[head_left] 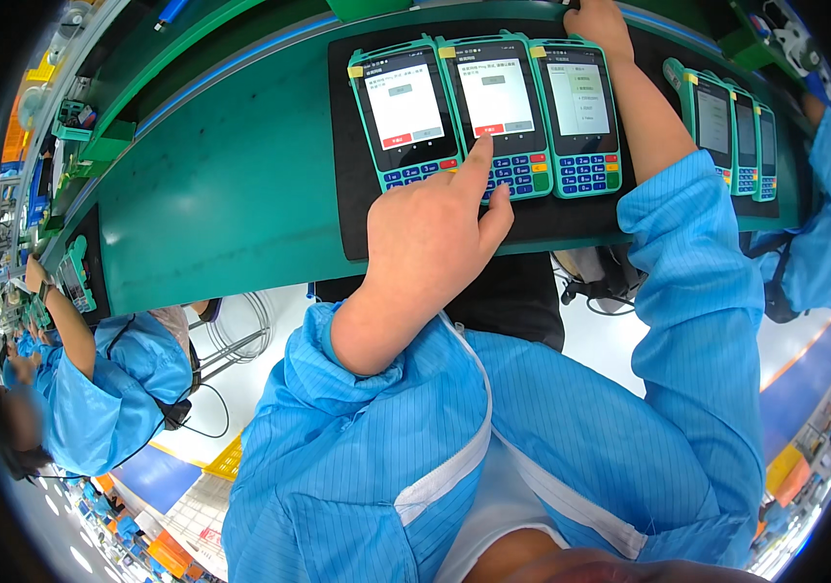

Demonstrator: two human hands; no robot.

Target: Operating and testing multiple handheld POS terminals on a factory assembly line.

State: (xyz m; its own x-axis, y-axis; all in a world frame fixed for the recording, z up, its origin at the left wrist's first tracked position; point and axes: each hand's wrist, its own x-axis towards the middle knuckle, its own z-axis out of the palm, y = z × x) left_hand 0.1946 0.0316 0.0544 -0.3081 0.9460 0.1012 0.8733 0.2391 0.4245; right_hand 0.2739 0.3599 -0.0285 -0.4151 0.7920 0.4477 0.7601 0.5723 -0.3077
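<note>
Three teal handheld payment terminals stand side by side on a black mat (pixel 349 209). My left hand (pixel 425 228) reaches over the middle terminal (pixel 491 87), its index fingertip at the red button low on the screen. The thumb is apart and the other fingers are curled, with nothing held. The left terminal (pixel 406 102) shows a similar screen with red and grey buttons. On the right terminal (pixel 578 97) the screen shows a list. Beyond it my right hand (pixel 602 27) is at the top edge, fingers curled at a small dark thing, mostly cut off.
More teal terminals (pixel 714 121) stand to the right, past my right forearm. The green tabletop (pixel 221 185) stretches left, below a green rail (pixel 240 39). Co-workers in blue sit left (pixel 109 398) and right (pixel 818 223). Cables (pixel 240 335) hang below the table.
</note>
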